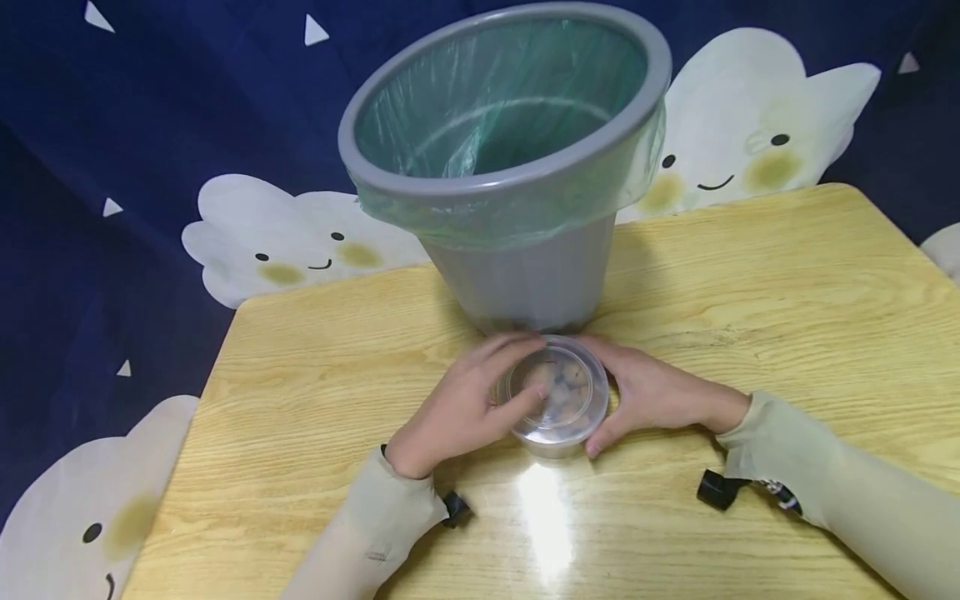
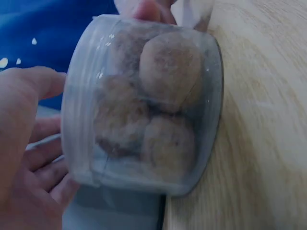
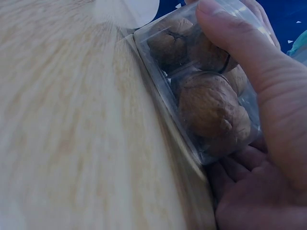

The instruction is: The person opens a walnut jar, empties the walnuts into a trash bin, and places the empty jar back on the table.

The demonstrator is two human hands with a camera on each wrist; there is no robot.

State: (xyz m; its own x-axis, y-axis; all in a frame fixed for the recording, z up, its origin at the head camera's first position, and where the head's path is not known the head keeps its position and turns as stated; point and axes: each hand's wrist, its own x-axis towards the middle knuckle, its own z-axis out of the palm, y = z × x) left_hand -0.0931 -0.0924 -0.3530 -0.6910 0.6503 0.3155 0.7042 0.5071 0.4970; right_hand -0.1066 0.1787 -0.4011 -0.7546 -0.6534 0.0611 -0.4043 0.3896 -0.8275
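A clear plastic jar (image 1: 567, 398) with a round lid (image 2: 76, 103) stands on the table. Several brown walnuts (image 3: 208, 103) show through its wall. My right hand (image 1: 652, 392) grips the jar's right side, its thumb (image 3: 240, 36) along the near wall and its fingers round the far side. Over the lid from the left comes my left hand (image 1: 472, 396), slightly blurred. Its thumb reaches over the lid's middle in the head view, and the other fingers lie loosely extended by the lid's far edge.
Right behind the jar stands a grey bin (image 1: 525, 283) lined with a green bag (image 1: 495, 217). The wood-grain table (image 1: 787, 333) ends at a dark blue cloth (image 1: 150, 100) with printed clouds. Small black devices (image 1: 717, 490) sit at both wrists.
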